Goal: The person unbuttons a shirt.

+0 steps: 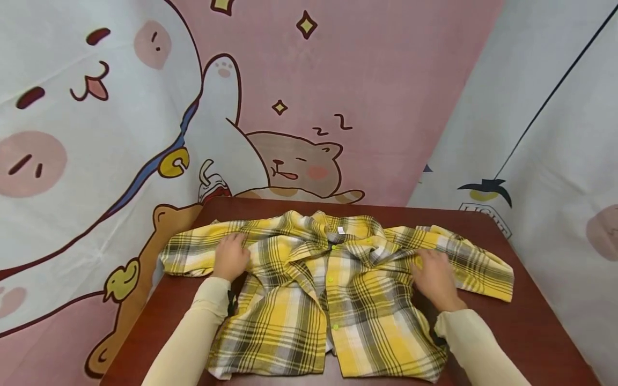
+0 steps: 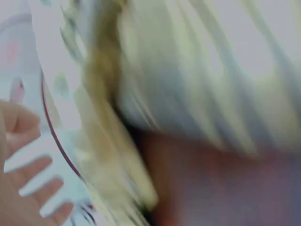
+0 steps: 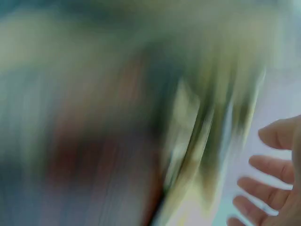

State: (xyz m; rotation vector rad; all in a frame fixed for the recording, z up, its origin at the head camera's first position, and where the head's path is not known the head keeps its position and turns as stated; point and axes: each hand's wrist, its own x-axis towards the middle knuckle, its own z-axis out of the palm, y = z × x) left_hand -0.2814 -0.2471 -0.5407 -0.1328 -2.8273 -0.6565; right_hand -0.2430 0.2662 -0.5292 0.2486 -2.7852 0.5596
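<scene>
A yellow, grey and white plaid shirt (image 1: 285, 316) lies spread front side up, collar at the far side and sleeves stretched out to both sides. Its front shows green buttons, and the two front edges part near the hem. My left hand (image 1: 232, 257) is over the inner part of the left-hand sleeve (image 1: 193, 249). At the opposite armpit, my right hand (image 1: 434, 276) is beside the other sleeve (image 1: 478, 265). Spread fingers (image 2: 35, 181) of the left hand show in its wrist view. In the right wrist view the fingers (image 3: 263, 183) are also apart, with blurred plaid cloth beyond.
The shirt lies on a dark red-brown table (image 1: 526, 321), and the hem reaches toward its near edge. Cloth printed with cartoon animals (image 1: 299, 161) hangs behind the table and along both sides.
</scene>
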